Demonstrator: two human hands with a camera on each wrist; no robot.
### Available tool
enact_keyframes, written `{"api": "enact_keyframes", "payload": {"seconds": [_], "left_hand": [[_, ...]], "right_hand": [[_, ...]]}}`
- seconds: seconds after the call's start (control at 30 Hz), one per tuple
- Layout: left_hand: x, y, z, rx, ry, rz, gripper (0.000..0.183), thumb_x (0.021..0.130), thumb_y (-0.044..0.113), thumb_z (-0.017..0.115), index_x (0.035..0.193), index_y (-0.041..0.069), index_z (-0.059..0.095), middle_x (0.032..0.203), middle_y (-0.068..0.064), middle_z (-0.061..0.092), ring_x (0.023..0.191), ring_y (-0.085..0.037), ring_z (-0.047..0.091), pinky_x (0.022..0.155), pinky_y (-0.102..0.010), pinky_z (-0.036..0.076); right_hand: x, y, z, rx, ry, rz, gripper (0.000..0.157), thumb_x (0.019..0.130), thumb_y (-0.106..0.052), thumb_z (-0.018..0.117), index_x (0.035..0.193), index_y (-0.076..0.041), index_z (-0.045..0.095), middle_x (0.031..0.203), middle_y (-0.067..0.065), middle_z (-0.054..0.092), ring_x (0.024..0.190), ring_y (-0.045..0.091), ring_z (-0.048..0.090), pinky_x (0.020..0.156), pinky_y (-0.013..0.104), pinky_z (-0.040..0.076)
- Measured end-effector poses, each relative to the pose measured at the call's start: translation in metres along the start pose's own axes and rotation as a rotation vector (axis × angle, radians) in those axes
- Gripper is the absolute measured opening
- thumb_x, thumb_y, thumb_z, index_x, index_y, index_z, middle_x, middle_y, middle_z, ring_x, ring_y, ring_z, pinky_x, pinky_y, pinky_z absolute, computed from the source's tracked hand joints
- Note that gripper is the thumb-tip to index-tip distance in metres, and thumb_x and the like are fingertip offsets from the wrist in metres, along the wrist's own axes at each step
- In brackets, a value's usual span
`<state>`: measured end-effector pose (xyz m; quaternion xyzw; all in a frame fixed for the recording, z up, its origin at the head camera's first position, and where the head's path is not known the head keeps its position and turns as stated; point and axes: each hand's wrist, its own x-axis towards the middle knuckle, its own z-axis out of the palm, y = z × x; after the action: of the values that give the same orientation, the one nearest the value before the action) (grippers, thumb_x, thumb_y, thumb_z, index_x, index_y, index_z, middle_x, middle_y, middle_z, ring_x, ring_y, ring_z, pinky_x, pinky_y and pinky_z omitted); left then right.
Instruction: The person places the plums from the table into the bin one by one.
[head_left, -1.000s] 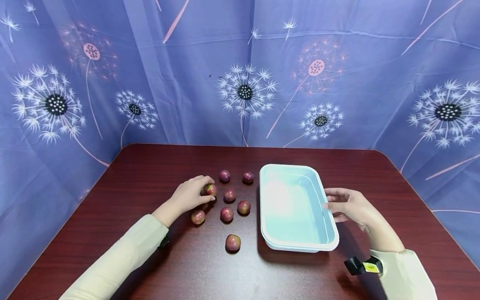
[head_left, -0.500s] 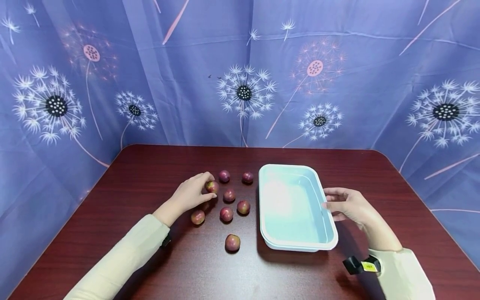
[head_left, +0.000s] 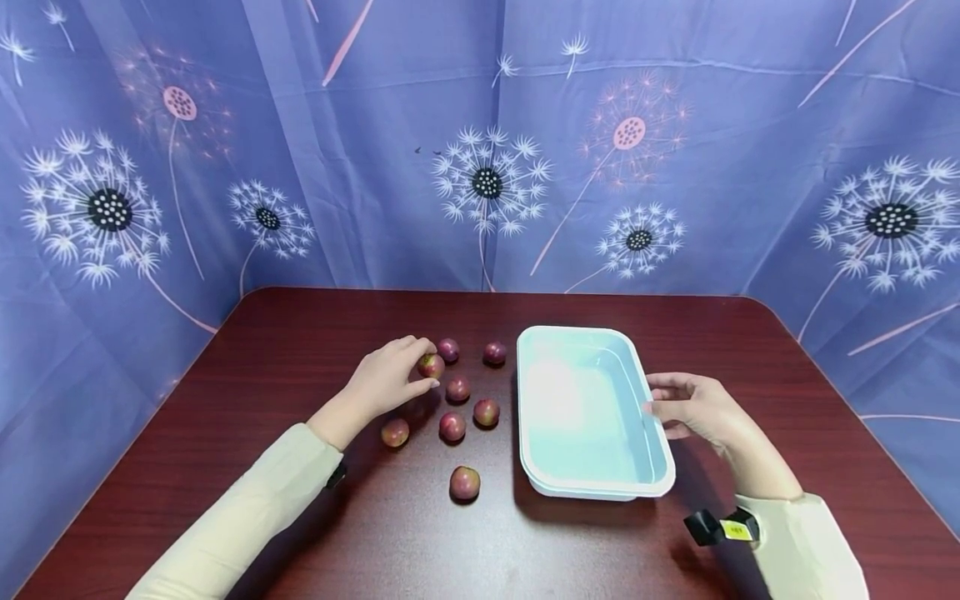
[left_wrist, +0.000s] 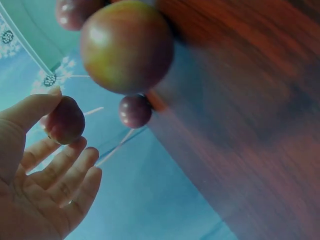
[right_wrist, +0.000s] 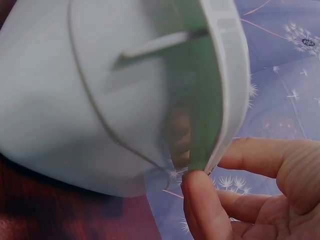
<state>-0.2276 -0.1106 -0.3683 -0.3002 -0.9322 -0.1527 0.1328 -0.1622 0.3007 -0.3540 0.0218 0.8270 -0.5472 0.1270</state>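
My left hand pinches a reddish-green plum between thumb and fingertips, on the left side of the group of plums. The left wrist view shows this plum held at the thumb's tip. Several other plums lie loose on the table, including one plum just beyond the held one and another plum nearest the front. A pale blue rectangular plastic basin stands to their right. With thumb and fingers, my right hand grips its right rim, also visible in the right wrist view as a rim.
The dark red wooden table carries everything. Behind it hangs a blue curtain with dandelion prints. A plum lies close by my left wrist. Inside the basin only its bare floor shows.
My left hand has moved slightly away from me and to the right, carrying the pinched plum along. The right hand and the basin stay in place.
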Motion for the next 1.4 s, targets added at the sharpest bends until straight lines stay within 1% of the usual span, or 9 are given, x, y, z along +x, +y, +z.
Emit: {"api": "enact_keyframes", "payload": {"seconds": [0.2, 0.33, 0.43, 0.57, 0.77, 0.93, 1.1, 1.4], "left_hand": [[0.002, 0.008, -0.004, 0.019, 0.048, 0.042, 0.038, 0.078, 0.029, 0.076, 0.106, 0.009, 0.061, 0.096, -0.006, 0.061, 0.084, -0.025, 0.060, 0.071, -0.042, 0.050], [0.003, 0.014, -0.007, 0.029, 0.060, 0.059, 0.039, 0.078, 0.030, 0.076, 0.107, 0.008, 0.061, 0.099, -0.008, 0.061, 0.088, -0.026, 0.061, 0.074, -0.042, 0.050], [0.006, 0.021, -0.009, 0.021, 0.049, 0.063, 0.040, 0.078, 0.031, 0.075, 0.108, 0.008, 0.061, 0.100, -0.008, 0.061, 0.089, -0.027, 0.061, 0.076, -0.043, 0.050], [0.011, 0.031, -0.010, 0.007, 0.042, 0.066, 0.040, 0.078, 0.032, 0.075, 0.108, 0.010, 0.060, 0.100, -0.006, 0.060, 0.090, -0.026, 0.061, 0.074, -0.044, 0.048], [0.017, 0.042, -0.013, 0.022, 0.032, 0.074, 0.039, 0.080, 0.034, 0.073, 0.109, 0.011, 0.060, 0.102, -0.005, 0.061, 0.092, -0.026, 0.060, 0.073, -0.043, 0.047], [0.017, 0.047, -0.013, 0.038, 0.015, 0.071, 0.038, 0.081, 0.035, 0.071, 0.110, 0.012, 0.061, 0.102, -0.004, 0.061, 0.092, -0.025, 0.060, 0.076, -0.044, 0.046], [0.018, 0.052, -0.013, 0.060, 0.017, 0.081, 0.037, 0.081, 0.034, 0.072, 0.110, 0.013, 0.061, 0.100, -0.003, 0.060, 0.090, -0.023, 0.059, 0.080, -0.044, 0.045], [0.025, 0.062, -0.011, 0.105, 0.024, 0.119, 0.036, 0.081, 0.032, 0.073, 0.109, 0.013, 0.060, 0.099, -0.004, 0.059, 0.091, -0.024, 0.059, 0.079, -0.043, 0.045]], "right_hand": [[0.000, -0.001, 0.001, -0.014, 0.008, -0.001, 0.064, 0.084, -0.008, 0.067, 0.134, 0.017, 0.037, 0.089, 0.000, 0.059, 0.073, 0.007, 0.064, 0.066, 0.035, 0.057], [0.001, 0.000, 0.001, -0.016, 0.007, 0.001, 0.064, 0.084, -0.009, 0.068, 0.134, 0.017, 0.037, 0.089, 0.001, 0.060, 0.072, 0.008, 0.065, 0.066, 0.035, 0.057], [0.001, 0.001, 0.000, -0.022, 0.005, -0.002, 0.064, 0.084, -0.009, 0.068, 0.134, 0.017, 0.037, 0.089, 0.001, 0.059, 0.072, 0.008, 0.065, 0.065, 0.035, 0.057], [0.000, 0.003, -0.001, -0.034, 0.003, -0.003, 0.064, 0.085, -0.011, 0.068, 0.134, 0.017, 0.038, 0.090, 0.002, 0.059, 0.072, 0.008, 0.065, 0.065, 0.035, 0.057], [0.001, 0.003, -0.002, -0.031, -0.007, -0.003, 0.064, 0.085, -0.011, 0.068, 0.135, 0.016, 0.038, 0.089, 0.001, 0.060, 0.072, 0.008, 0.065, 0.065, 0.035, 0.057], [0.002, 0.003, -0.001, -0.038, -0.016, -0.005, 0.063, 0.085, -0.011, 0.068, 0.134, 0.015, 0.038, 0.090, 0.002, 0.061, 0.072, 0.008, 0.065, 0.064, 0.035, 0.057], [0.002, 0.002, -0.001, -0.050, -0.013, -0.017, 0.062, 0.085, -0.011, 0.068, 0.133, 0.015, 0.040, 0.089, 0.003, 0.062, 0.071, 0.009, 0.066, 0.064, 0.035, 0.057], [0.001, 0.000, 0.000, -0.047, -0.012, -0.016, 0.061, 0.084, -0.010, 0.068, 0.133, 0.016, 0.040, 0.087, 0.004, 0.062, 0.071, 0.009, 0.066, 0.064, 0.035, 0.057]]}}
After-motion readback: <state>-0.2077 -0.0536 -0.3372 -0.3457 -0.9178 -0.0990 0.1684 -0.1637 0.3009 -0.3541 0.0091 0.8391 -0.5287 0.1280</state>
